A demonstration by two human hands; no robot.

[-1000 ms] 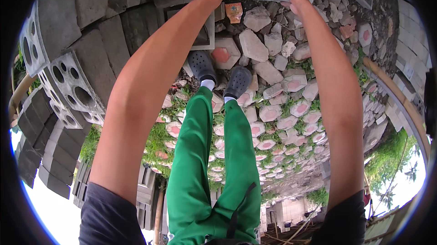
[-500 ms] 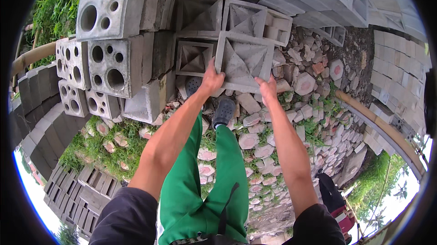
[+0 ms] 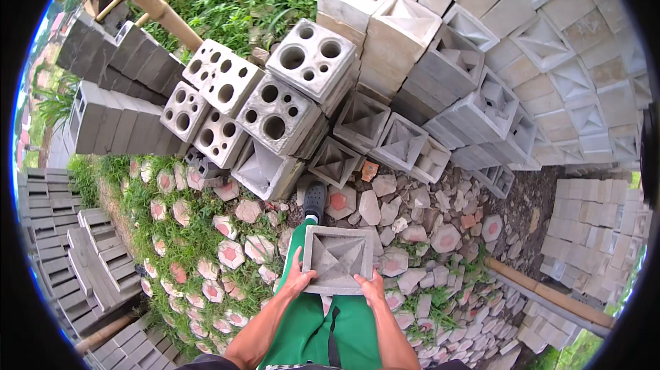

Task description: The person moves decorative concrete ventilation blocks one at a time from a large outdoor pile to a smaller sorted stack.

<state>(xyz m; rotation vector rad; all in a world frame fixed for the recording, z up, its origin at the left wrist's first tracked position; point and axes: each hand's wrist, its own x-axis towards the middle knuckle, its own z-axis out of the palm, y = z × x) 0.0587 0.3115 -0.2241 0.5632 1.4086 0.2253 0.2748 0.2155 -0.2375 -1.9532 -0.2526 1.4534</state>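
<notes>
A grey square concrete block [image 3: 338,260] with a recessed, faceted face is held in front of my green trousers. My left hand [image 3: 295,275] grips its left side, thumb over the front rim. On the lower right edge my right hand [image 3: 372,287] is closed the same way; the fingers behind the block are hidden. Beyond it, a shorter block with a similar sunken face [image 3: 335,162] sits at the foot of the stack, near my grey clog [image 3: 315,199].
Blocks with round holes [image 3: 273,119] are stacked ahead to the left. Taller piles of pale blocks [image 3: 405,30] rise ahead and right. Rubble and hexagonal pavers [image 3: 395,261] make uneven ground around me. A bamboo pole [image 3: 550,291] crosses at the right.
Both hands have lifted the block off the stack and drawn it back close to my body. My view has turned left, and my arms are now bent.
</notes>
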